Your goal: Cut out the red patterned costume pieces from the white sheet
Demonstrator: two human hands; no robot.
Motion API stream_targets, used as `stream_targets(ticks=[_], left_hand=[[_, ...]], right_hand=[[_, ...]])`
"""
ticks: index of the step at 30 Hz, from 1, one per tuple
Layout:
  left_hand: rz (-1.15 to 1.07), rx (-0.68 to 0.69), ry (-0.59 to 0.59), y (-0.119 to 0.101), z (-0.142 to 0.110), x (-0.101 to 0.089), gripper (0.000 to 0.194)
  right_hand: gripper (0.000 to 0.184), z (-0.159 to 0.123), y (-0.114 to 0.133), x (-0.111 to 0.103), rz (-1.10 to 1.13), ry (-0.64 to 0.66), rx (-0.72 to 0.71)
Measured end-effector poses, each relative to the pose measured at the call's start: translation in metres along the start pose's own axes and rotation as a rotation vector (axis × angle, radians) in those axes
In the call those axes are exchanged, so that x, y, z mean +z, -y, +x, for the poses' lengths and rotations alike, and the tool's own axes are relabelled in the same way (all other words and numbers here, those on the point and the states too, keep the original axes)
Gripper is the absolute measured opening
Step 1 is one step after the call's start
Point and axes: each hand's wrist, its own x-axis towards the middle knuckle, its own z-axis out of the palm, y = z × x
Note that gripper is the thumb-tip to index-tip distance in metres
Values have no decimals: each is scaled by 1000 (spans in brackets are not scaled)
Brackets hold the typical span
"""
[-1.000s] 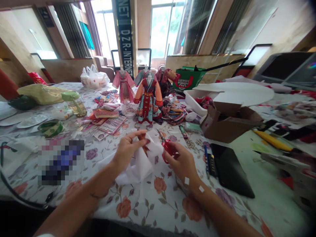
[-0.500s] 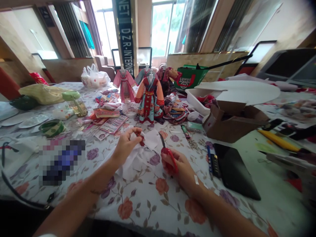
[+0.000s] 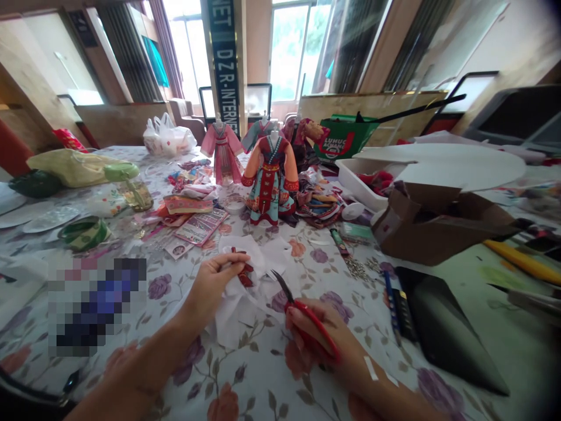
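My left hand (image 3: 219, 276) is closed, its thumb and fingertips pinching a small dark red fabric piece (image 3: 245, 276). Beneath that piece lie crumpled white sheets (image 3: 234, 321), thin like paper or fabric. My right hand (image 3: 322, 330) grips red-handled scissors (image 3: 318, 330) by the loops; the dark blades point up and left toward the white sheets, apart from the red piece. Beyond the hands stands a miniature robe on a small stand (image 3: 269, 181), red and turquoise with orange sleeves. A pink miniature robe (image 3: 222, 155) is behind it to the left.
Right of my hands lie a black tablet (image 3: 442, 327), a blue pen (image 3: 391, 304) and a cardboard box (image 3: 438, 228). Folded fabrics (image 3: 319, 202) lie by the robes. A green tape roll (image 3: 84, 233) and a lidded jar (image 3: 131, 187) are on the left. Flowered cloth (image 3: 258, 374) covers the table.
The scissors have moved nearer me, and their blades now tilt further left. My left hand has come slightly lower, and more of the red piece shows. The view has shifted slightly.
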Motion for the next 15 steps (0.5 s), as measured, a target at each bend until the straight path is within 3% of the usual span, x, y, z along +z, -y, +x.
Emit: stream_targets(ticks=[8,11,15], left_hand=[[235,-104,18,-3,-3,0,22],[279,-50,-22,-5,-5,1,19],[233,46,46,-6,-7,2,10]], right_hand=[[43,-1,1,2,-42,2,21],[42,0,1,3,-46,-13,30],[41,-1,2,3,-132,-21,54]])
